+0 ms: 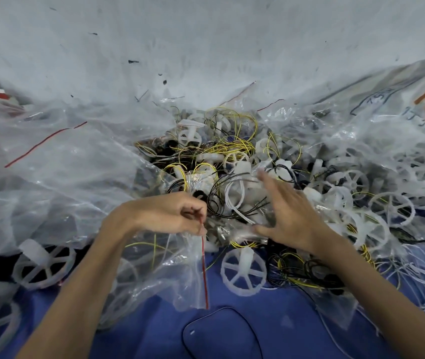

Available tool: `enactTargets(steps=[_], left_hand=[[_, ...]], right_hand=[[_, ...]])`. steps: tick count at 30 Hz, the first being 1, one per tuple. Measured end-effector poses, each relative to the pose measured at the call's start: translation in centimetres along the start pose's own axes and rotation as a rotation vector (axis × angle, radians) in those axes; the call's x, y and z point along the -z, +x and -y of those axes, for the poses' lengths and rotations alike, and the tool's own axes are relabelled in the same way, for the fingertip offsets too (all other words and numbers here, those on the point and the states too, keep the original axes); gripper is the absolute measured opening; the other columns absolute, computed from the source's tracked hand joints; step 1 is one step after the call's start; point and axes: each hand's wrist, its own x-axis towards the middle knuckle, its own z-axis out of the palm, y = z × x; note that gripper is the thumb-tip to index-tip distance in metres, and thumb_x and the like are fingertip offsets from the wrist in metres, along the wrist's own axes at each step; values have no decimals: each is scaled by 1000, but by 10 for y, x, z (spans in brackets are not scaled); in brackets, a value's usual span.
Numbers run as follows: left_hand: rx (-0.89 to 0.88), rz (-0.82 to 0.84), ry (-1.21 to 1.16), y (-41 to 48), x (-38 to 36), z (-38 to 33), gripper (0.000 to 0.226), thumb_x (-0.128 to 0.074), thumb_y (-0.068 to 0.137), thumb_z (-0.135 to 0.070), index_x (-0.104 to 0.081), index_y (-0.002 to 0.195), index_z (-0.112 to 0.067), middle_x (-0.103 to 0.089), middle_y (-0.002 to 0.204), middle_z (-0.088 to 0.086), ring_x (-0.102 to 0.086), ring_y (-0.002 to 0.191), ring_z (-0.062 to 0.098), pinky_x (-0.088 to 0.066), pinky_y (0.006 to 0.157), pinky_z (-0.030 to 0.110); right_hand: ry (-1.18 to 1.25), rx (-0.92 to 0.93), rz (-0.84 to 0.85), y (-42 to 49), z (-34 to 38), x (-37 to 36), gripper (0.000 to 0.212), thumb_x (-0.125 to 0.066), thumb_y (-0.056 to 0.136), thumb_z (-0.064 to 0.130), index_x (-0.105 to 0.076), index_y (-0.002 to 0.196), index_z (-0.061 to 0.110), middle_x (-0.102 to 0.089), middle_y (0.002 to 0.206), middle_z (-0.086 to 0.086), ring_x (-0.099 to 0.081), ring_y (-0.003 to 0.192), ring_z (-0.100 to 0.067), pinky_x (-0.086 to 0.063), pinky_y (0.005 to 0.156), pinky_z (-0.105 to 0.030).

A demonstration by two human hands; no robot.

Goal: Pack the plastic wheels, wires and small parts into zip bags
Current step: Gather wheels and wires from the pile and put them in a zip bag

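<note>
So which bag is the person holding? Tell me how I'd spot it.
Start at the pile of white wheels and wires in the middle of the blue table. Just in front of it, the left hand pinches a clear bag by its mouth. Unlike the other bags, its red zip strip runs from that hand straight toward the viewer.
</note>
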Motion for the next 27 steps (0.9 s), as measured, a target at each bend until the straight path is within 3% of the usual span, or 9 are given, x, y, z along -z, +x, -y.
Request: enactTargets(steps=[4,7,10,14,19,21,23,25,27], left_hand=[[50,-95,6,9,-9,-4,35,-65,86,-28,-46,115,-34,-60,65,-15,-51,54,-4,-36,59,11],[125,-116,166,17,-16,-8,55,-61,89,-32,-35,137,-33,-59,86,-8,-55,68,-6,-35,62,13],[134,-70,257,17,-19,-17,41,-57,90,-28,-50,130,-27,-53,70,-12,-54,60,-11,-40,55,16],[132,-43,540,17,-29,-31,31,-54,86,-32,-64,114,-26,-55,77,-18,-50,77,8,-39,65,20],[145,-92,678,17,-37,-37,29,-53,83,-30,-62,109,-23,-58,78,-5,-61,86,23,-50,72,30],[144,-124,718,15,-39,-39,44,-51,85,-32,-50,128,-26,-57,90,-2,-59,98,25,-49,82,33],[152,-145,782,16,-43,-41,38,-50,86,-33,-54,122,-24,-61,94,1,-58,97,27,-49,83,36],[157,-161,816,18,-49,-44,18,-48,85,-30,-60,92,-19,-54,75,0,-55,80,27,-44,70,32],[176,-149,863,19,-51,-47,19,-47,84,-29,-61,84,-16,-55,74,1,-55,80,28,-38,67,30]], right_hand=[[58,-120,7,-12,-24,4,135,-75,60,55,35,136,34,-10,154,-2,-25,136,-20,-28,108,-55],[-182,-114,113,-14,-42,5,102,-65,65,59,-15,146,21,-22,150,3,-21,135,-17,-35,104,-52],[-221,-212,118,-10,-54,8,83,-66,66,57,-39,136,22,-35,143,1,-28,133,-20,-37,101,-52],[-247,-441,92,-5,-71,15,83,-68,66,56,-38,139,26,-34,144,-3,-26,134,-23,-35,103,-54],[-350,-496,186,1,-55,25,78,-63,75,57,-33,139,22,-35,142,-5,-29,133,-25,-30,100,-61],[-360,-458,296,5,-41,40,75,-63,80,46,-28,139,19,-33,143,-7,-30,132,-27,-30,98,-64],[-382,-317,297,10,-21,52,67,-60,82,32,-27,139,16,-35,143,-6,-33,131,-28,-34,98,-58],[-341,-95,91,21,8,52,55,-53,85,23,-35,137,14,-41,139,-4,-40,127,-26,-38,98,-49],[-142,114,-116,37,42,43,44,-49,90,19,-44,133,13,-45,134,-5,-44,123,-24,-38,99,-39]])
